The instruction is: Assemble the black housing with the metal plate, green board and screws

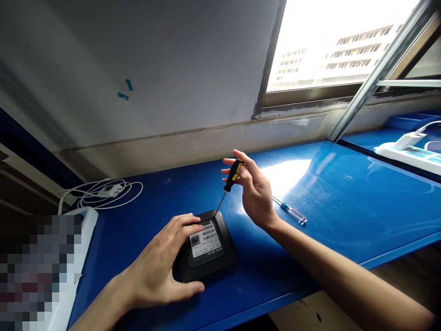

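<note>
A black square electronic box [225, 246] lies on the blue table, its face with a white barcode label [206, 243] turned up. My left hand [163, 257] grips it from the left, fingers over the top face and thumb along the near side. In my right hand [257, 193] is a black and yellow screwdriver [233, 175], held by its handle between thumb and fingers. Its shaft slants down, and the tip meets the far corner of the box. Behind my right wrist lies a second screwdriver [292, 213] with a clear handle.
A coiled white cable with a plug [109, 190] lies at the back left of the blue table [344, 197]. A white-edged object [87, 234] stands at the left edge. A white power strip [406, 151] is at the far right, beyond a metal post [358, 101].
</note>
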Action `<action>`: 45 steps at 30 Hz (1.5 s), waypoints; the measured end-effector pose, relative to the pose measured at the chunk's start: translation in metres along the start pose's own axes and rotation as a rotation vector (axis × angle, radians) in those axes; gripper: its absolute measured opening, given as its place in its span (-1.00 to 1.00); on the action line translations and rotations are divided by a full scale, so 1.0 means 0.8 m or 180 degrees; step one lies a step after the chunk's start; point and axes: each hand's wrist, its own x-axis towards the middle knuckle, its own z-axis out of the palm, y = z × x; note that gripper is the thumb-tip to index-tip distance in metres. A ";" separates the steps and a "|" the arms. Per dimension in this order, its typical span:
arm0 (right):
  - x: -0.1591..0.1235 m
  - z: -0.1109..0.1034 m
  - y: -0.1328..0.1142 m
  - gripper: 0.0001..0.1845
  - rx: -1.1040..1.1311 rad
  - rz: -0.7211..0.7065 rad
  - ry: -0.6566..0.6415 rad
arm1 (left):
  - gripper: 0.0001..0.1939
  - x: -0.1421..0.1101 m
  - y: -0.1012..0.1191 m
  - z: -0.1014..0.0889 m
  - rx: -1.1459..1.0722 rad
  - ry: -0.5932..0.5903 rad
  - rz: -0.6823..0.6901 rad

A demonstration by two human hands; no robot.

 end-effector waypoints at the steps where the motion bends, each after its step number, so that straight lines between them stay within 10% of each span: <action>1: 0.001 0.000 0.000 -0.61 -0.0047 0.0001 -0.0006 | -0.05 0.000 0.000 0.000 -0.0003 0.0007 0.0010; 35: 0.005 0.001 -0.010 -0.57 0.0144 -0.0021 0.0324 | -0.19 0.004 -0.005 -0.008 0.0149 0.0148 0.0013; 45: -0.011 0.013 -0.007 -0.59 0.0514 0.0317 -0.0212 | -0.27 0.005 -0.004 -0.018 0.0162 0.0084 -0.0307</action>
